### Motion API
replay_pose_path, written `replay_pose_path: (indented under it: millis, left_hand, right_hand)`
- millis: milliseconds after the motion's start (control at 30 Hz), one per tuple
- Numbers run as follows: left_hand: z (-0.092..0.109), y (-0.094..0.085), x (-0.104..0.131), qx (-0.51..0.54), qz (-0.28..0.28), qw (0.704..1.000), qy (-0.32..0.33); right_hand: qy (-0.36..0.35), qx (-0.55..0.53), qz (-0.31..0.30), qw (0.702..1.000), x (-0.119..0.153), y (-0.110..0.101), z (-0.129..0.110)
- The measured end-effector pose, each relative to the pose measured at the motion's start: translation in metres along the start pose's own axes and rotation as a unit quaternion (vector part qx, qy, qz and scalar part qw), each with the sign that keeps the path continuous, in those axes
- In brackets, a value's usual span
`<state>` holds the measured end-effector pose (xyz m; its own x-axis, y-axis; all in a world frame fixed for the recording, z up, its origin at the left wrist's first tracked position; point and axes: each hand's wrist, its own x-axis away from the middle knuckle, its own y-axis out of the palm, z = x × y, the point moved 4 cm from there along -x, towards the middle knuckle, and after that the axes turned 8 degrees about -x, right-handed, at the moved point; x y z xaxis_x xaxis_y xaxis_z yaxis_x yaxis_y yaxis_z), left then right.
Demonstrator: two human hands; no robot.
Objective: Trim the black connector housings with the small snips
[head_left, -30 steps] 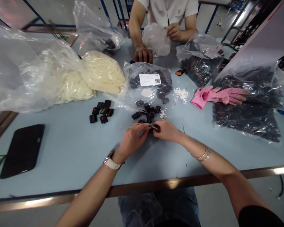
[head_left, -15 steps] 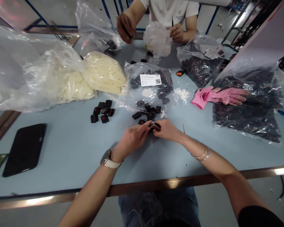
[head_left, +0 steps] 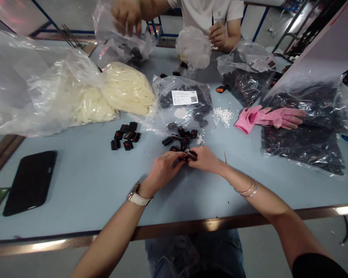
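My left hand pinches a small black plastic connector housing, mostly hidden by the fingers. Close against it, my right hand has its fingers closed around a slim dark piece with shiny pale edges; its exact kind is unclear. Both hands meet low over the table. Just beyond the fingertips lies a loose cluster of black connector housings, some with red inserts. Tiny white pins are scattered beside that cluster. Another group of black housings sits to the left.
A labelled clear bag of black parts lies ahead, with cream-coloured parts in bags on the left. More white pins, pink gloves and dark bags are right. A black phone lies left. A co-worker's hand is opposite.
My left hand has shifted slightly, its fingers drawing lower around the housing. My right hand stays nearly still. The co-worker's hand on the left has moved over to the far-left bag.
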<state>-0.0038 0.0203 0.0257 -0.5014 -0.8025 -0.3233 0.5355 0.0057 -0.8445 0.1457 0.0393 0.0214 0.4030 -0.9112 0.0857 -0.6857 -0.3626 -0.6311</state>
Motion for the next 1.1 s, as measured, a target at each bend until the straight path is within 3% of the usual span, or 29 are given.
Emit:
replay_pose_path:
  millis: [200, 333, 567, 767, 1100]
  left_hand:
    - [0.004, 0.0, -0.002, 0.0, 0.015, 1.0, 0.013]
    - [0.005, -0.003, -0.004, 0.004, 0.028, 1.0, -0.011]
    - [-0.016, -0.01, -0.004, 0.163, -0.008, 0.971, -0.177]
    - [-0.016, -0.003, -0.006, 0.201, -0.022, 0.972, -0.119]
    - [-0.015, 0.002, -0.003, 0.14, -0.013, 0.984, -0.107]
  right_hand:
    - [0.001, 0.003, 0.002, 1.0, 0.0, 0.0, -0.001]
    - [0.001, 0.001, -0.002, 1.0, 0.001, -0.001, -0.001]
    - [0.015, 0.006, 0.007, 1.0, 0.002, 0.001, -0.002]
    - [0.007, -0.006, 0.012, 1.0, 0.003, 0.001, -0.002]
    - [0.004, -0.005, 0.016, 1.0, 0.002, 0.003, -0.001]
